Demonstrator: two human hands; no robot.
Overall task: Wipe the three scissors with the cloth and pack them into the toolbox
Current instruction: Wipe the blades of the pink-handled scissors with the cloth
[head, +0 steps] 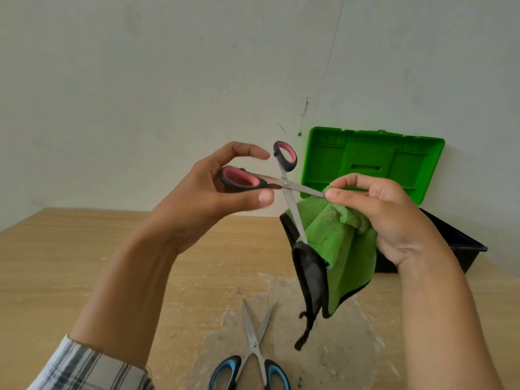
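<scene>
Pale wall (140, 80) backs a wooden desk (84, 263) holding the open green-lidded toolbox (371, 161) at right and blue-handled scissors (253, 347) at bottom centre. Mid-frame, the left hand (213, 192) grips a loop of the open pink-handled scissors (285, 182); the right hand (394, 220) pinches the green cloth (346, 249) around one blade.

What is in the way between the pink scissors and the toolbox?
Only the person's own things. The left hand holds the pink scissors, and the right hand pinches the cloth round one blade, so both hang in front of the toolbox. Its lid stands open.
</scene>
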